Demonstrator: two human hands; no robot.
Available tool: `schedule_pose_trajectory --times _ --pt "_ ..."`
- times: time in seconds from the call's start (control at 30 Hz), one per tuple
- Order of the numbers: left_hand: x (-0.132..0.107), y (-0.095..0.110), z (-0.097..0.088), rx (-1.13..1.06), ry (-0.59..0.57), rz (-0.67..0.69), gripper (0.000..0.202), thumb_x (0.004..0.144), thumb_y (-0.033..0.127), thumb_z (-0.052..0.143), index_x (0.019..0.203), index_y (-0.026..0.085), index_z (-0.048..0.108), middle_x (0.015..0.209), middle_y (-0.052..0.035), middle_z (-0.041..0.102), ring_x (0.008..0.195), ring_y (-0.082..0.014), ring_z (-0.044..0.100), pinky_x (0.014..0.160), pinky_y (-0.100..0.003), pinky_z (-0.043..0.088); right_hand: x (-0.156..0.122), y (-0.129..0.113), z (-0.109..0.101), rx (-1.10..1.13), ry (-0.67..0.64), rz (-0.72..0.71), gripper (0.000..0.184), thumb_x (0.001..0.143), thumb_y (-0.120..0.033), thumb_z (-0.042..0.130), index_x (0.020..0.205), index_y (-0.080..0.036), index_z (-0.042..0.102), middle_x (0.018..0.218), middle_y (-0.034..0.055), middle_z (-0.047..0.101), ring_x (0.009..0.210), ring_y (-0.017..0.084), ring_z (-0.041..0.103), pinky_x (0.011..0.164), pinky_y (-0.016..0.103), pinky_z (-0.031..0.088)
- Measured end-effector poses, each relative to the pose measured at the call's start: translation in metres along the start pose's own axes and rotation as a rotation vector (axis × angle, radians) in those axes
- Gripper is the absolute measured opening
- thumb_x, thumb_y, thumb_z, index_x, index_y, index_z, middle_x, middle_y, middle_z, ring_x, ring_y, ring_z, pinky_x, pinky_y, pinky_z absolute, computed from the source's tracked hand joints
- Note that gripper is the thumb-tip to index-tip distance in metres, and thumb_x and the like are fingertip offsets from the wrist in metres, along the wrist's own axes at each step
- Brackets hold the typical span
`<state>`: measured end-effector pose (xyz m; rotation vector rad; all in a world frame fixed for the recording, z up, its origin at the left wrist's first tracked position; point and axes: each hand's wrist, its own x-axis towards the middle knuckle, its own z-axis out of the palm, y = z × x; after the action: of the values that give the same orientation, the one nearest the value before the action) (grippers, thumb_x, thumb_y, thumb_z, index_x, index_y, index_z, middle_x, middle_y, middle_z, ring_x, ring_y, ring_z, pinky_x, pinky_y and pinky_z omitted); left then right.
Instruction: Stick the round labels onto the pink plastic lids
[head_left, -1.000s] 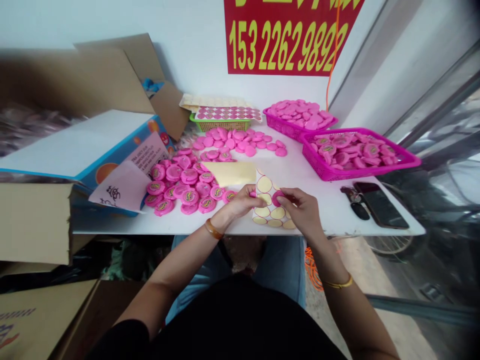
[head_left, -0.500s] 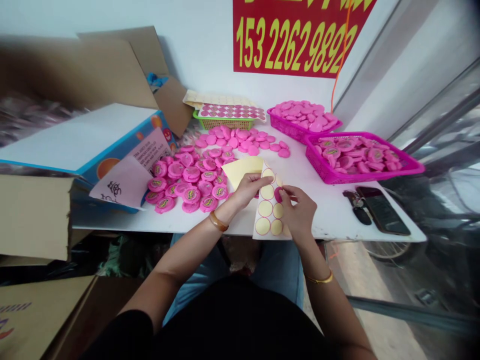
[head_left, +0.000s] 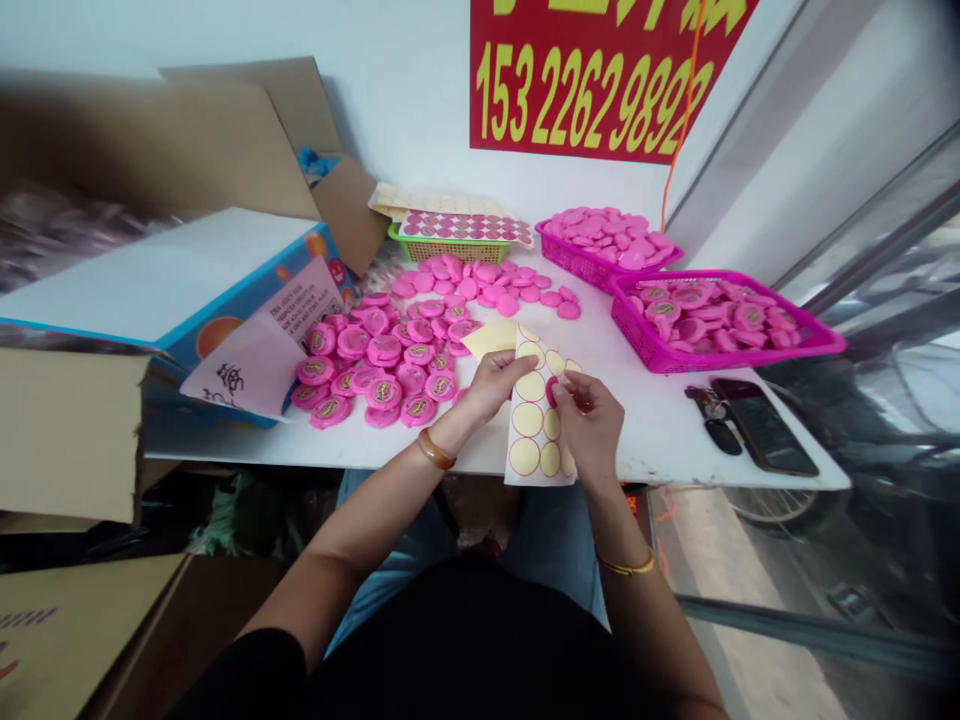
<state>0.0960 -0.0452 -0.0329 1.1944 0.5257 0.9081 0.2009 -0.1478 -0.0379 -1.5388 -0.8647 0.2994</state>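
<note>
Sticker sheet (head_left: 527,420) hangs over the near edge of the tabletop (head_left: 649,425), its long axis running from the wearer toward the wall, cream circles facing up; the left hand (head_left: 495,385) pinches its left edge, thumb on top, while the right hand (head_left: 596,420) has thumb and fingers closed on a dark pink disc (head_left: 552,392) at its right side; the red sign (head_left: 600,85) reads "153 2262 9892" in yellow, and labels on the pink cases (head_left: 384,392) are too small to read
</note>
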Motion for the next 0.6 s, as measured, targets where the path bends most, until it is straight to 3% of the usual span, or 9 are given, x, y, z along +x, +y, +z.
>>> schedule_pose_trajectory --times 0.17,0.33,0.43,0.6 --pt "-0.001 -0.002 0.0 -0.079 0.026 -0.017 0.031 0.071 0.039 0.073 0.062 0.013 0.058 0.056 0.004 0.053 0.052 -0.005 0.044 0.052 -0.02 0.033 -0.003 -0.001 0.0 -0.004 0.007 -0.036 0.022 0.076 -0.036 0.068 0.085 -0.017 0.073 0.086 0.0064 0.069 0.078 0.018 0.064 0.075 0.034 0.053" --pt "-0.007 0.005 0.005 -0.291 -0.004 -0.165 0.028 0.067 0.036 0.076 0.074 0.013 0.063 0.066 0.0012 0.063 0.06 -0.0095 0.057 0.061 -0.023 0.044 -0.004 0.0 0.002 0.047 0.039 -0.005 0.034 0.074 -0.037 0.07 0.101 -0.017 0.071 0.095 0.0076 0.071 0.078 0.017 0.064 0.073 0.034 0.054" --pt "-0.012 0.006 0.007 -0.384 0.014 -0.24 0.028 0.065 0.033 0.079 0.074 0.013 0.061 0.066 0.0016 0.063 0.057 -0.0095 0.057 0.061 -0.024 0.046 -0.004 0.001 0.0 0.058 0.016 -0.021 0.033 0.074 -0.039 0.071 0.1 -0.018 0.073 0.095 0.0078 0.072 0.08 0.018 0.065 0.074 0.034 0.053" --pt "-0.015 0.003 0.006 -0.383 -0.048 -0.228 0.027 0.065 0.033 0.078 0.075 0.013 0.063 0.066 0.0013 0.064 0.056 -0.0094 0.058 0.058 -0.023 0.045 -0.001 0.004 -0.006 0.143 -0.008 0.012 0.029 0.075 -0.037 0.07 0.096 -0.017 0.074 0.092 0.0078 0.075 0.083 0.02 0.068 0.079 0.036 0.054"
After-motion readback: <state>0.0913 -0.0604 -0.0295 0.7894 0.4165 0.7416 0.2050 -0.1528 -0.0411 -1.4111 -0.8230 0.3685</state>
